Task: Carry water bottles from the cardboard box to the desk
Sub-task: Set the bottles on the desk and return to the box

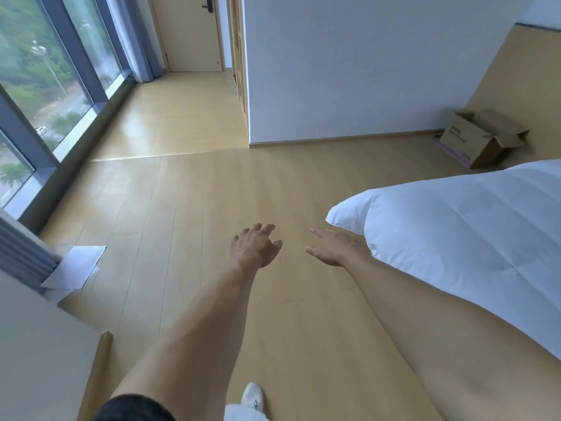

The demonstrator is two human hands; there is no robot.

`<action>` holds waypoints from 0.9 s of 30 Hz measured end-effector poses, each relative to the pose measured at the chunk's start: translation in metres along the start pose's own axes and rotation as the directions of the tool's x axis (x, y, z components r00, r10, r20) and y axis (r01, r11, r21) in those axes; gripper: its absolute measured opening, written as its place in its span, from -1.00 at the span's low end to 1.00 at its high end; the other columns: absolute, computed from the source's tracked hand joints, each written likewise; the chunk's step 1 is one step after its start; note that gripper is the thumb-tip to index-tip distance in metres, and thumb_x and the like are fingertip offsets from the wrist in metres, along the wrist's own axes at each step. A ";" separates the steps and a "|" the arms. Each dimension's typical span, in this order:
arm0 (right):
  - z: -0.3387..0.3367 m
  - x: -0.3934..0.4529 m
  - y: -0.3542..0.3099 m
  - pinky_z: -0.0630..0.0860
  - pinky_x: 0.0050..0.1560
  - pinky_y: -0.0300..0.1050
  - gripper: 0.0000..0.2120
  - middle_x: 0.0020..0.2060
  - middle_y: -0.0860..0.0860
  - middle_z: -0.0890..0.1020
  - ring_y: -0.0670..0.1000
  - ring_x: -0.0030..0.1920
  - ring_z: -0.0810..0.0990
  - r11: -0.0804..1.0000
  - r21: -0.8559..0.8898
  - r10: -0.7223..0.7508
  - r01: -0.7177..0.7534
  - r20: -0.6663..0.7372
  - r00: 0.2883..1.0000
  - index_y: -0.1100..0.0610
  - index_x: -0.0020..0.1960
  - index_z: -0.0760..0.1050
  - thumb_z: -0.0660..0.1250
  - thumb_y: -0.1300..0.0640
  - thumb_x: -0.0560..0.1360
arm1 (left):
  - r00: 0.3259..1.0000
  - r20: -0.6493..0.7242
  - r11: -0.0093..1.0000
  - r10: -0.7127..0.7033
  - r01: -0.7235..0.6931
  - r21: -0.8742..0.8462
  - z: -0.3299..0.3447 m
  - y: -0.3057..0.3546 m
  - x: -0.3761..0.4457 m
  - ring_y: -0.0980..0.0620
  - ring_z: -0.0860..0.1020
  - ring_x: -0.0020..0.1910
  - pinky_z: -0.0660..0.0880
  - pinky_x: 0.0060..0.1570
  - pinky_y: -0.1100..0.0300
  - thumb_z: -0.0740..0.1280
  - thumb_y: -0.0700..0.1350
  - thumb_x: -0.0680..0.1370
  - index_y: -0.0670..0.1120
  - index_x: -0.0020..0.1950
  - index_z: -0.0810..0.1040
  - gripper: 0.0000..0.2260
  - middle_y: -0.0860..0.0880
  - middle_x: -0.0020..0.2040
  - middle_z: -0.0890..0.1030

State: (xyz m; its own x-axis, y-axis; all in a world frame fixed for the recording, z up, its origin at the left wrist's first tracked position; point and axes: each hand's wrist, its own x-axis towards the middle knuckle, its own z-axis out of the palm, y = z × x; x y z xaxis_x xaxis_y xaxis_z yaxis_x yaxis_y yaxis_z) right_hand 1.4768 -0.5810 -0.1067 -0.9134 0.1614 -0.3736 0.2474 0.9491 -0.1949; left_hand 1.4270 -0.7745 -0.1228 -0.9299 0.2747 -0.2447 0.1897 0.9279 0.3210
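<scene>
Both your hands are out in front over the floor (pixel 188 208), holding nothing. Left hand (pixel 254 247): fingers spread, loosely bent. Right hand (pixel 331 246): fingers straight, apart. Box (pixel 473 138) sits on the floor at the far right, against the wall (pixel 349 71), flaps open, beyond the bed (pixel 455 226). Can't tell what's in the box.

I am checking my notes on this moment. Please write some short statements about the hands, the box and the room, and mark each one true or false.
1. Both hands, left hand and right hand, hold nothing. True.
2. The cardboard box stands on the bed. False: it stands on the floor by the wall.
3. The box flaps are open. True.
4. The left hand grips a water bottle. False: no bottle is in view.
5. The door is open. False: it is closed.
</scene>
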 end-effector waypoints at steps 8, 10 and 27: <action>-0.060 0.121 -0.007 0.33 0.39 0.11 -0.40 0.52 -0.01 0.31 0.12 0.47 0.32 0.990 0.090 0.116 -0.113 -0.034 0.993 -0.12 0.57 0.14 0.16 -0.21 0.58 | 0.991 0.000 0.991 0.135 -0.135 0.015 -0.047 0.010 0.155 -0.10 0.32 0.47 0.22 0.40 -0.05 0.17 0.20 0.61 0.16 0.54 0.29 -0.51 0.05 0.50 0.37; -0.071 0.150 -0.008 0.32 0.40 0.13 -0.40 0.52 -0.03 0.32 0.11 0.47 0.32 0.986 0.112 0.128 -0.124 -0.032 0.991 -0.13 0.57 0.14 0.16 -0.20 0.58 | 0.988 0.011 0.988 0.151 -0.152 0.017 -0.051 0.012 0.191 -0.09 0.31 0.48 0.22 0.40 -0.04 0.17 0.22 0.60 0.16 0.54 0.29 -0.50 0.05 0.51 0.36; -0.194 0.502 -0.002 0.34 0.40 0.09 -0.38 0.48 0.07 0.36 0.17 0.45 0.36 0.989 0.132 0.063 -0.061 -0.014 0.998 -0.15 0.57 0.14 0.18 -0.24 0.56 | 0.995 -0.025 0.989 0.099 -0.096 0.109 -0.148 0.037 0.536 -0.08 0.25 0.51 0.17 0.44 -0.10 0.16 0.25 0.59 0.17 0.55 0.27 -0.47 0.05 0.54 0.30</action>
State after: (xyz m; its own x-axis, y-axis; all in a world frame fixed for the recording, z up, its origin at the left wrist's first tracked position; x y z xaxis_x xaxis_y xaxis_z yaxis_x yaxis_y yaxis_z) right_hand 0.9547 -0.4497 -0.1183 -0.9004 0.2246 -0.3725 0.3427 0.8937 -0.2896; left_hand 0.8892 -0.6308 -0.1067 -0.9139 0.3592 -0.1889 0.3114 0.9192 0.2411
